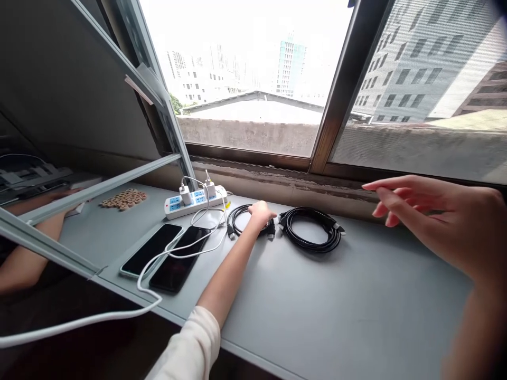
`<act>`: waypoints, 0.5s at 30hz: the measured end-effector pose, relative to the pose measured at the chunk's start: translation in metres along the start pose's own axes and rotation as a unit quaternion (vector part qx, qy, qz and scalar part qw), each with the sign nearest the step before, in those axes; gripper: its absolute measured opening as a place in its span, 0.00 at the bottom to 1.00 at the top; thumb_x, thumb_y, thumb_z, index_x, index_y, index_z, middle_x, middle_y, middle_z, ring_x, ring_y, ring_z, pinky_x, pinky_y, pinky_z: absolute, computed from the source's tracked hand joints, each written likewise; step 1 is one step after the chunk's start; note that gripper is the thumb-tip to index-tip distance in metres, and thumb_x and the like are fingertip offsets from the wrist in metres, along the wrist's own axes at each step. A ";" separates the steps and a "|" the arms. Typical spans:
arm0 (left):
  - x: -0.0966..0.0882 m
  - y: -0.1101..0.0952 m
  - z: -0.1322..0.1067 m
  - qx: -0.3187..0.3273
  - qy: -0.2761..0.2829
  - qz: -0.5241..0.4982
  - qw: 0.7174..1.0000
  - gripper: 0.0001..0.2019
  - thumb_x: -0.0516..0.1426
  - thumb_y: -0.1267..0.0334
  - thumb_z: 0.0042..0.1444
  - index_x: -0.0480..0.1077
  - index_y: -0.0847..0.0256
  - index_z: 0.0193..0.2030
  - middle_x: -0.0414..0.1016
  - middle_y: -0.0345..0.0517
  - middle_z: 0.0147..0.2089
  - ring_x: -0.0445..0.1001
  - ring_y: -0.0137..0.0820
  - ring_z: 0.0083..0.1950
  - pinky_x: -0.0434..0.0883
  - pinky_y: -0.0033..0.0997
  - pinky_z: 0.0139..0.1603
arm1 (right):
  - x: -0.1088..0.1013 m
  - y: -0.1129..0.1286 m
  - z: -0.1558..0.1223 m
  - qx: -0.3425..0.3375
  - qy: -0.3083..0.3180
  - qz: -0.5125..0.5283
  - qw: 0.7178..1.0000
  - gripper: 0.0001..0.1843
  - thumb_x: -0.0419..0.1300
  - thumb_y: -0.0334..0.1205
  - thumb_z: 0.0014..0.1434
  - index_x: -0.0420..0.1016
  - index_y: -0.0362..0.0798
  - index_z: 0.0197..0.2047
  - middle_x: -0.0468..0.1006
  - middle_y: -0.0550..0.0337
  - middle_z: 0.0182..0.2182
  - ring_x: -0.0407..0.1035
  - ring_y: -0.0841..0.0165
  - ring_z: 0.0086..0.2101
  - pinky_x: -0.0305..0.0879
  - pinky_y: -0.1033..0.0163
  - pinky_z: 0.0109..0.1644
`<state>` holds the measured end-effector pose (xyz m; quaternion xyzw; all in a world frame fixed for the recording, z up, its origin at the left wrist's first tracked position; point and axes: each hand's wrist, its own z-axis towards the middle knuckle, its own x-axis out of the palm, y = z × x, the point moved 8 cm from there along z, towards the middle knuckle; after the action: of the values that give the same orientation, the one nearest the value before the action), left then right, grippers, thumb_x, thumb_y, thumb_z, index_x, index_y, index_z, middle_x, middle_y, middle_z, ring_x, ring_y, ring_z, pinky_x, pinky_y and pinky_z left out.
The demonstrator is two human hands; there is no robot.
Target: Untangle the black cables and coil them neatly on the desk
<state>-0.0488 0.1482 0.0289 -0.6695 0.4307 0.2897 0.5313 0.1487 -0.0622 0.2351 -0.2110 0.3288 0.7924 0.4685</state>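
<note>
My left hand (260,212) reaches over the smaller coil of black cable (234,215), which lies on the grey desk near the window wall. Its fingers curl down at the far right part of the coil, and the fingertips are hidden behind the hand. Dark plugs of this cable show on both sides of my wrist. Just to the right lies a larger coil of black cable (312,245) with plug ends at its left and right. My right hand (439,211) is raised at the right, holding nothing, with thumb and index finger stretched out and slightly apart.
A white power strip (174,213) with plugged-in chargers stands at the back. Two dark phones (152,248) lie left of my forearm, crossed by a white charging cable (119,315). Metal frame bars (103,184) cross the left side. Beyond them are small wooden pieces (124,199) and another person's arm (29,258).
</note>
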 end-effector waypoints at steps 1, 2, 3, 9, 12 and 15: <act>0.001 0.001 -0.001 -0.007 0.003 0.005 1.000 0.10 0.60 0.59 0.47 0.72 0.66 0.29 0.75 0.50 0.20 0.78 0.40 0.35 0.66 0.36 0.48 | 0.000 0.000 0.000 0.000 -0.002 0.001 1.000 0.15 0.54 0.54 0.58 0.77 0.56 0.37 0.74 0.67 0.20 0.69 0.73 0.19 0.65 0.69 0.24; 0.001 0.003 -0.001 -0.015 0.007 0.011 1.000 0.10 0.59 0.59 0.48 0.72 0.66 0.28 0.75 0.49 0.20 0.78 0.39 0.33 0.66 0.35 0.48 | 0.001 -0.001 0.000 0.001 -0.003 0.003 1.000 0.15 0.54 0.54 0.58 0.77 0.56 0.37 0.74 0.68 0.20 0.68 0.73 0.19 0.64 0.70 0.23; 0.002 0.004 -0.002 -0.020 0.013 0.014 1.000 0.10 0.58 0.59 0.48 0.71 0.66 0.27 0.75 0.48 0.20 0.78 0.38 0.31 0.66 0.35 0.49 | 0.001 -0.001 0.000 0.003 -0.002 0.004 1.000 0.15 0.54 0.54 0.58 0.77 0.56 0.37 0.74 0.68 0.20 0.68 0.73 0.19 0.64 0.70 0.23; -0.006 0.008 -0.003 -0.011 0.025 0.003 1.000 0.12 0.55 0.62 0.51 0.68 0.66 0.20 0.76 0.47 0.24 0.77 0.33 0.26 0.65 0.33 0.49 | 0.008 -0.002 0.001 0.010 0.018 0.002 1.000 0.16 0.54 0.52 0.58 0.77 0.53 0.38 0.74 0.66 0.20 0.69 0.72 0.20 0.66 0.68 0.27; -0.016 0.007 -0.005 -0.006 0.005 -0.005 1.000 0.14 0.54 0.61 0.54 0.69 0.67 0.22 0.77 0.50 0.27 0.77 0.34 0.28 0.66 0.35 0.47 | 0.013 -0.002 0.002 0.010 0.027 0.002 1.000 0.15 0.54 0.51 0.58 0.77 0.53 0.39 0.74 0.67 0.20 0.69 0.72 0.20 0.65 0.69 0.27; -0.025 0.005 -0.007 0.000 -0.007 -0.025 1.000 0.16 0.51 0.57 0.59 0.71 0.68 0.31 0.76 0.49 0.31 0.76 0.32 0.32 0.69 0.37 0.44 | 0.016 -0.003 0.002 0.012 0.032 0.002 0.999 0.14 0.54 0.50 0.58 0.77 0.54 0.39 0.74 0.68 0.21 0.69 0.73 0.20 0.64 0.68 0.28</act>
<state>-0.0651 0.1477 0.0498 -0.6781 0.4098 0.2809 0.5417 0.1439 -0.0496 0.2252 -0.2294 0.3537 0.7822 0.4588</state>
